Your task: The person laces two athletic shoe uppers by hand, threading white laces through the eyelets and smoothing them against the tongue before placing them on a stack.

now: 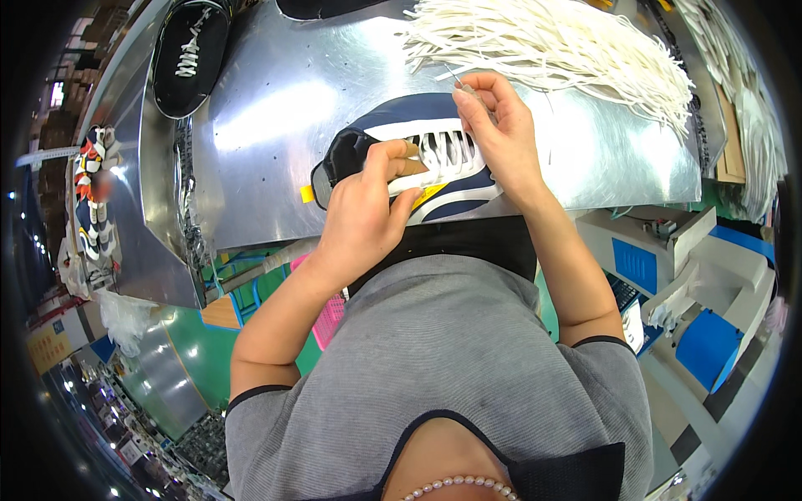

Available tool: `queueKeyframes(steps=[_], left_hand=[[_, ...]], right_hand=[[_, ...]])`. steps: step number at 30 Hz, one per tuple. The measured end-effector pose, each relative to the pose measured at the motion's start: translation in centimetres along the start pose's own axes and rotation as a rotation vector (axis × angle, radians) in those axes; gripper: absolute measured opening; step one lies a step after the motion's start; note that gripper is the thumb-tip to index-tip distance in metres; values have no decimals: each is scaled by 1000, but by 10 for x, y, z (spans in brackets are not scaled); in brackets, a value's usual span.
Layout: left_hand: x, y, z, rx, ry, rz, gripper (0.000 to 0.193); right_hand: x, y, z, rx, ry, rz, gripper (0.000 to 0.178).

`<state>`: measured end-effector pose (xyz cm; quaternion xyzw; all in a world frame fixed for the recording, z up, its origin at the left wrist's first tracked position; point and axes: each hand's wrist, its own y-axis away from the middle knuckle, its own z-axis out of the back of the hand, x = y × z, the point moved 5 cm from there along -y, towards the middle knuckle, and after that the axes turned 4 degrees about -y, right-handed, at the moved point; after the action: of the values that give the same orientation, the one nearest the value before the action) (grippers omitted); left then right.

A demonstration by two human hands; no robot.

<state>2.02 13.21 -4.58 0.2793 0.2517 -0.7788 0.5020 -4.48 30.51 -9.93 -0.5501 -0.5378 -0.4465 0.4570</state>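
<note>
Low-cut sneaker [388, 131], navy and white, black-lined collar [347, 154], yellow heel tab [307, 194]; lying on the metal workbench [267, 175] at the edge nearest the wearer, heel to the left, toe to the right beneath the right wrist. Judged light, the upper soft and yielding, the sole stiffer; not fragile, though apt to slide on the smooth sheet metal. Best hold: the collar or the sides beside the eyelets. White shoelace [451, 150], flat, crossing the throat; judged limp, best pinched near an end. Left hand [368, 204]: half curled, fingertips on the lacing edge, thumb apart on the near side; whether it grips a lace cannot be told. Right hand [501, 125]: raised above the toe end, thumb and forefinger pinched closed on a thin metallic implement [454, 76], exact kind unclear. Beyond: loose bundle of white laces [551, 50]; far left, black laced shoe [190, 63].
</note>
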Motion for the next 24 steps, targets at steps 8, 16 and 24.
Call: queueKeyframes(steps=[8, 16, 24], left_hand=[[7, 7, 9, 131, 147, 148, 32], [12, -11, -6, -477, -69, 146, 37], [7, -17, 8, -187, 174, 250, 42]], right_hand=[[6, 8, 2, 144, 146, -23, 22], [14, 4, -8, 287, 506, 101, 19], [18, 8, -6, 242, 504, 143, 17]])
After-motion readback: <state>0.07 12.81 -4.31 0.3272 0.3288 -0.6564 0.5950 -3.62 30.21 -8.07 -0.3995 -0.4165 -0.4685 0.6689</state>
